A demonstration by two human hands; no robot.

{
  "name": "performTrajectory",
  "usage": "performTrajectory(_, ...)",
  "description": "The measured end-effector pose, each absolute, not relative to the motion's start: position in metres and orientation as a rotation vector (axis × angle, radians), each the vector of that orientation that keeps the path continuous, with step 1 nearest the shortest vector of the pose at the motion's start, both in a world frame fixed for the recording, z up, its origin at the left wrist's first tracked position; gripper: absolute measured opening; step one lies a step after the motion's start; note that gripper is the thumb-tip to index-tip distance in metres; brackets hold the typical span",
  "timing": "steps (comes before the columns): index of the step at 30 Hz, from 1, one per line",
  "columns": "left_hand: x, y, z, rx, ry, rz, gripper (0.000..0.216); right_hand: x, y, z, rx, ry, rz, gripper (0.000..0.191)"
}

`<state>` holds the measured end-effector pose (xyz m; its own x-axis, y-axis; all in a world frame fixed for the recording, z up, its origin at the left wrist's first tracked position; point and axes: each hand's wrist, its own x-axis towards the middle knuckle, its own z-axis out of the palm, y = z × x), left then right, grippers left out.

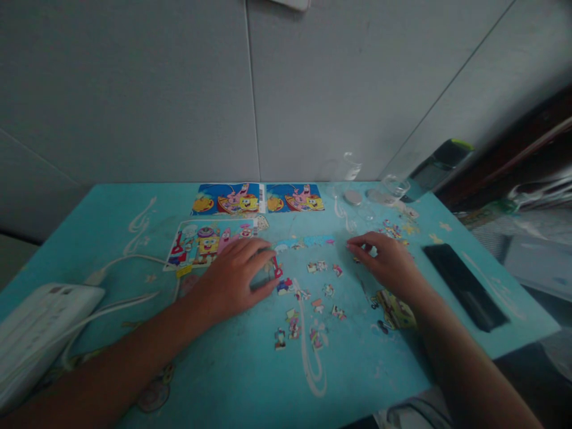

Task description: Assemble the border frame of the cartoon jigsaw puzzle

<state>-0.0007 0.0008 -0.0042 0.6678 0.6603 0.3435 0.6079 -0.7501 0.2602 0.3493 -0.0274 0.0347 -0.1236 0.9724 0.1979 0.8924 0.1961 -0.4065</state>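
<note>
My left hand (243,271) rests over the table with its fingers and thumb apart. Its fingertips are beside a partly joined jigsaw border (308,241), near the red and purple pieces (284,285) on the left side. To the right of the border's top strip, my right hand (382,259) has thumb and index finger pinched together; anything between them is too small to make out. Several loose puzzle pieces (317,305) lie scattered between and below my hands. A cartoon picture card (208,241) is partly covered by my left hand.
Two blue cartoon cards (230,199) lie by the wall. At the back right are clear plastic cups (395,186), a bottle (440,167) and more puzzle pieces (391,229). A black flat object (465,286) lies right; a white device (44,333) with cables sits left.
</note>
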Motion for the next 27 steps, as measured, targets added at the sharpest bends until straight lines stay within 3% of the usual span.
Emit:
performTrajectory(10,0.001,0.001,-0.002,2.757,1.056,0.661,0.043,0.329,-0.021,0.018,-1.471,-2.309,0.156,0.035)
performTrajectory(27,0.001,-0.001,-0.001,2.771,1.056,0.65,0.042,0.333,-0.016,0.017,-1.454,-2.422,0.093,0.035)
